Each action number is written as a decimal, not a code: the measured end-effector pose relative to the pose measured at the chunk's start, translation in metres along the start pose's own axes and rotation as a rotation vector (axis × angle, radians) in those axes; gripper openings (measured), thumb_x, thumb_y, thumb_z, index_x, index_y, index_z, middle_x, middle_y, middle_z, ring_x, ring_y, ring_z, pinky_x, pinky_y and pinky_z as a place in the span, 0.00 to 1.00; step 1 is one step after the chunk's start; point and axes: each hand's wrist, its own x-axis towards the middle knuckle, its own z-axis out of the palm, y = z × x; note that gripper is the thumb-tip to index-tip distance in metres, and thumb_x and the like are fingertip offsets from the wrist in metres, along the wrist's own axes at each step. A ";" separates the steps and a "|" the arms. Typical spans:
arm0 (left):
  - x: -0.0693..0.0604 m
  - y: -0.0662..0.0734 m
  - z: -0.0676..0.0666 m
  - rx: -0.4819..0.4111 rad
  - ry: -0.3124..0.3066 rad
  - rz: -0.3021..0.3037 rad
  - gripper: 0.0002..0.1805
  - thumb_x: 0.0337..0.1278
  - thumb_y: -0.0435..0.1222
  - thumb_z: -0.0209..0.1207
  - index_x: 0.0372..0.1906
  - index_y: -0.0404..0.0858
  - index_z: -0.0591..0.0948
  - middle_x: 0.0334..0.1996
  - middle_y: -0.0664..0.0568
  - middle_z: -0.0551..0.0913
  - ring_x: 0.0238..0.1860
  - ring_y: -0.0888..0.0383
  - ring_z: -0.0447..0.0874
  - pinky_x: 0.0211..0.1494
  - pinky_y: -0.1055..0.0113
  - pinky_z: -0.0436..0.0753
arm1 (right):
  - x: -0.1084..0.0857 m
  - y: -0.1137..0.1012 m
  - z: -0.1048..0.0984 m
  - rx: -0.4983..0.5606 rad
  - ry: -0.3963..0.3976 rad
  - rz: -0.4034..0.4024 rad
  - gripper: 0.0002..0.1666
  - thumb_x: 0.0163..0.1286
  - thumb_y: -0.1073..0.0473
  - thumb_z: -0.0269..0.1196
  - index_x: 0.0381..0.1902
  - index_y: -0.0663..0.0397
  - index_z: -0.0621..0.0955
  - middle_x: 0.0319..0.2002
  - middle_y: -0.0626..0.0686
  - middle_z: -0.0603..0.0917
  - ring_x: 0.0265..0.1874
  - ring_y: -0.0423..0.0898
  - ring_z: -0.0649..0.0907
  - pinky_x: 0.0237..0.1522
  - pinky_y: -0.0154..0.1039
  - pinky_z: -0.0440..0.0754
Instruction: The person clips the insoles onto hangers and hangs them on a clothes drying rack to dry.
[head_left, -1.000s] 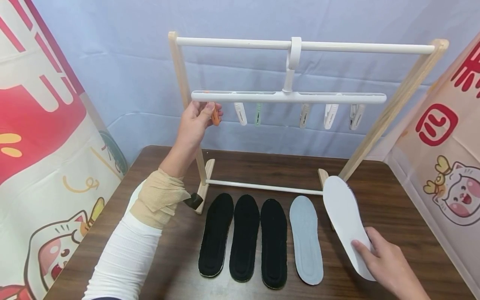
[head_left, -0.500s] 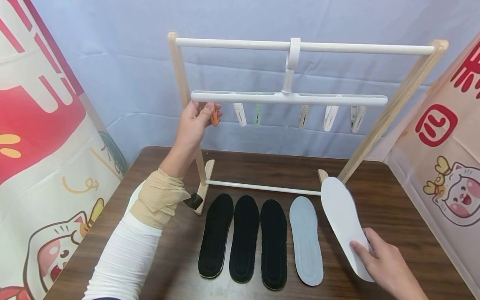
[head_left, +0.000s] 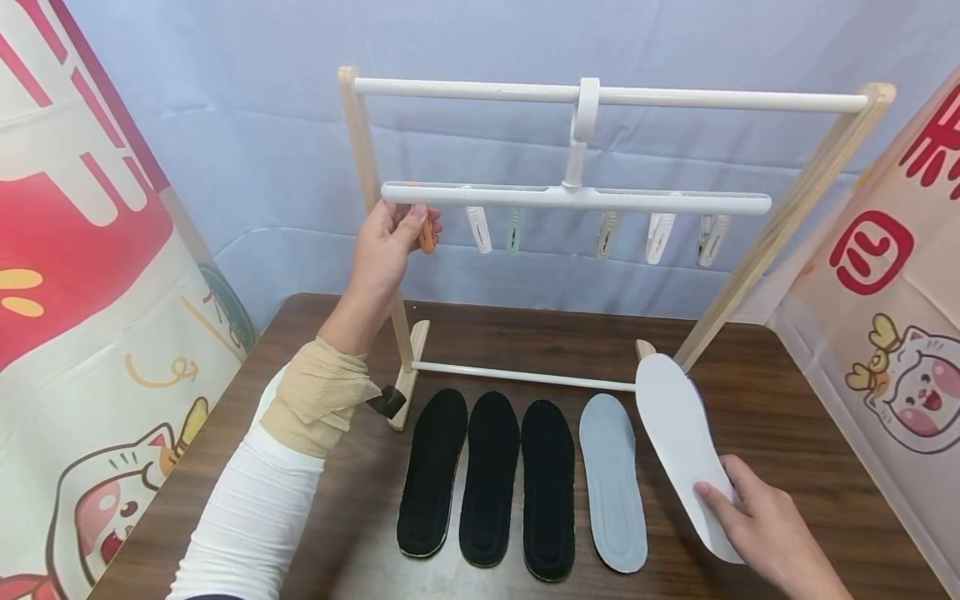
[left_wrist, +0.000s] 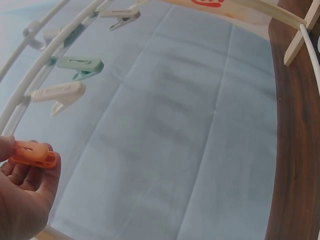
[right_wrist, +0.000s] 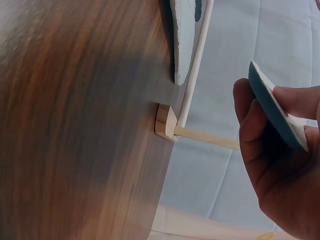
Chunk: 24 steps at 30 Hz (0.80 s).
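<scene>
My left hand (head_left: 386,250) pinches an orange clothespin (left_wrist: 32,154) at the left end of a white hanger (head_left: 480,196). Between thumb and fingers, my right hand (head_left: 768,517) grips the heel end of an insole (head_left: 678,442), its white face up in the head view and a blue-grey side showing in the right wrist view. That insole is held tilted above the table's right part. To its left lie a light blue-grey insole (head_left: 613,483) and three black insoles, the nearest of them this black insole (head_left: 548,492), side by side.
The hanger hooks over the top bar (head_left: 480,90) of a wooden-legged rack (head_left: 787,225). More clothespins hang from it, among them a green clothespin (left_wrist: 80,65) and a white clothespin (left_wrist: 60,93). A white lower bar (head_left: 525,377) crosses the brown table (head_left: 337,517) behind the insoles.
My right hand has shifted slightly left with the insole. The left hand stays at the orange clothespin, almost unmoved.
</scene>
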 end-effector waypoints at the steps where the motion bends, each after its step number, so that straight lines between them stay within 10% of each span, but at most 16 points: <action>1: 0.000 0.000 0.000 0.001 0.000 0.000 0.11 0.78 0.35 0.50 0.56 0.34 0.74 0.43 0.48 0.80 0.47 0.56 0.83 0.59 0.62 0.79 | 0.001 -0.001 0.000 0.003 0.000 -0.001 0.22 0.76 0.58 0.61 0.60 0.65 0.71 0.43 0.68 0.85 0.30 0.49 0.81 0.27 0.43 0.79; 24: 0.000 0.000 -0.001 -0.011 -0.010 -0.004 0.13 0.77 0.34 0.52 0.58 0.32 0.74 0.40 0.50 0.81 0.47 0.55 0.84 0.59 0.62 0.80 | 0.012 -0.034 0.011 0.070 0.084 -0.180 0.16 0.73 0.59 0.65 0.54 0.55 0.76 0.39 0.57 0.88 0.28 0.41 0.81 0.26 0.37 0.78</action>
